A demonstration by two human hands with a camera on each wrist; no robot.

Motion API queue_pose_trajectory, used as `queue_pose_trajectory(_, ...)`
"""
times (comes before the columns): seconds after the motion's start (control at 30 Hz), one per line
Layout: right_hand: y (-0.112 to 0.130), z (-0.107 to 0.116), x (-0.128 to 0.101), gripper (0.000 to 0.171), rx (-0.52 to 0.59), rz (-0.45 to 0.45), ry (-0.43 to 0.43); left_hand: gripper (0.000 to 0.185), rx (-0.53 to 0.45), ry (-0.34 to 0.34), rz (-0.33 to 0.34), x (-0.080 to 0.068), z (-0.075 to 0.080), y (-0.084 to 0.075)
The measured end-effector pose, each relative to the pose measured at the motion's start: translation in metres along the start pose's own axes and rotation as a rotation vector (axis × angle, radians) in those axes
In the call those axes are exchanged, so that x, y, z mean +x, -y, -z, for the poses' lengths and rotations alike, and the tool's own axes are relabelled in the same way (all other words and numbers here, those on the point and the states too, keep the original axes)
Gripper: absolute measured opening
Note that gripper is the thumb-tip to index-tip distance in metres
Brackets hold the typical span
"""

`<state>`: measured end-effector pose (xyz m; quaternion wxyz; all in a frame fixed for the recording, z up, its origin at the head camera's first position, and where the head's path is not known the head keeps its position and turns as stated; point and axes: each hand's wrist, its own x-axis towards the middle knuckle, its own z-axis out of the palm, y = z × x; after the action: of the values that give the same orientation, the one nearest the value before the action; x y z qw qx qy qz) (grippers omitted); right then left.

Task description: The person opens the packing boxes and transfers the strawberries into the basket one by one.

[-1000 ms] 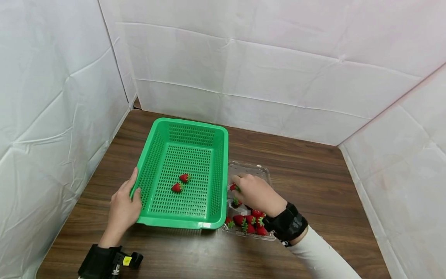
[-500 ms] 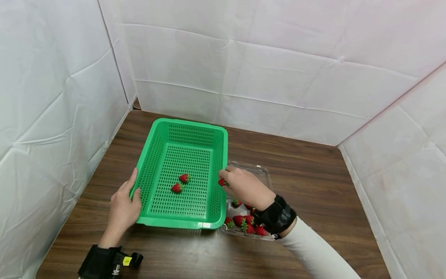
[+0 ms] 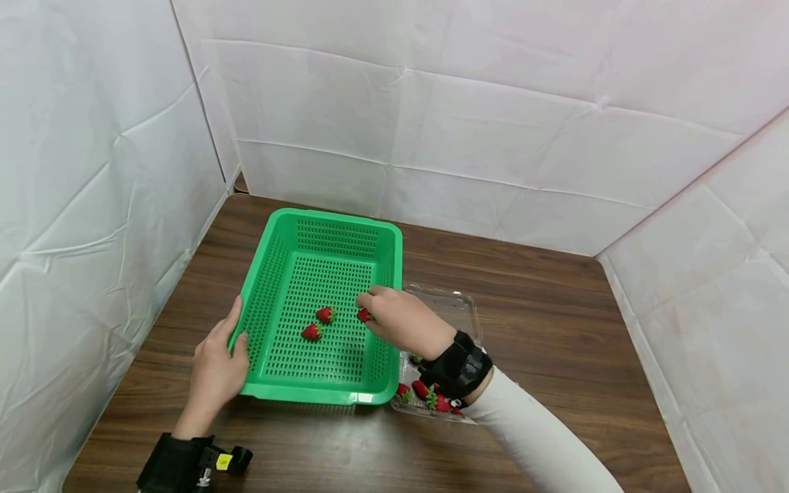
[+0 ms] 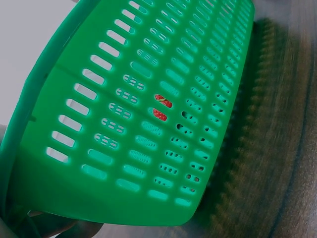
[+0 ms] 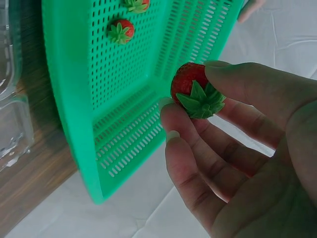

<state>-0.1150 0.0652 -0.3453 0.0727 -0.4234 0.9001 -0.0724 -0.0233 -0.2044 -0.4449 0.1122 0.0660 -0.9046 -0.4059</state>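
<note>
I am pinching a strawberry [image 5: 190,84] with my right hand [image 3: 401,320], and my thumb and fingers [image 5: 198,144] are closing on it with its green leaves facing my palm. My right hand is reaching over the right side of the green basket [image 3: 266,383], so the strawberry I am holding is hanging above the basket floor, near its right wall. Two more strawberries [image 3: 318,323] are lying on the basket floor, close to each other near the middle, a little to the left of the one in my fingers. My left hand [image 3: 217,363] is gripping the left rim of the basket near the front corner, with my thumb on the rim's top edge and my fingers curling round the outside. The basket is sitting on a brown wooden table [image 3: 555,329]. Just beside the basket on the right, a clear plastic box [image 3: 464,309] is lying open on the table, and more strawberries [image 3: 431,397] are sitting in its near end, partly hiding under my right wrist. White walls [image 3: 493,137] are standing around the table.
</note>
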Motion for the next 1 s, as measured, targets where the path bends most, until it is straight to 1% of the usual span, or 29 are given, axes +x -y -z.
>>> queue_pose_trajectory(0.17,0.002,-0.002,0.011,0.013,-0.028,0.020,0.010,0.061,-0.002,-0.013,-0.014,0.000,-0.001,0.000)
queue_pose_trajectory(0.37,0.002,-0.006,0.024,0.012,-0.060,0.025,0.043,0.061,-0.004,-0.009,-0.013,0.000,-0.001,0.001)
queue_pose_trajectory(0.57,0.001,-0.010,0.037,0.011,-0.045,0.003,0.110,0.061,-0.003,0.001,0.002,0.000,0.000,0.001)
queue_pose_trajectory(0.67,-0.001,-0.010,0.044,0.010,-0.057,-0.014,0.136,0.061,-0.005,0.006,0.012,0.001,0.000,0.000)
queue_pose_trajectory(0.8,-0.002,-0.009,0.052,0.014,-0.070,-0.049,0.169,0.061,-0.007,0.010,0.016,0.000,0.000,0.000)
queue_pose_trajectory(1.0,0.000,-0.013,0.061,0.017,-0.069,-0.075,0.235,0.062,-0.002,0.014,0.025,0.001,0.000,-0.001)
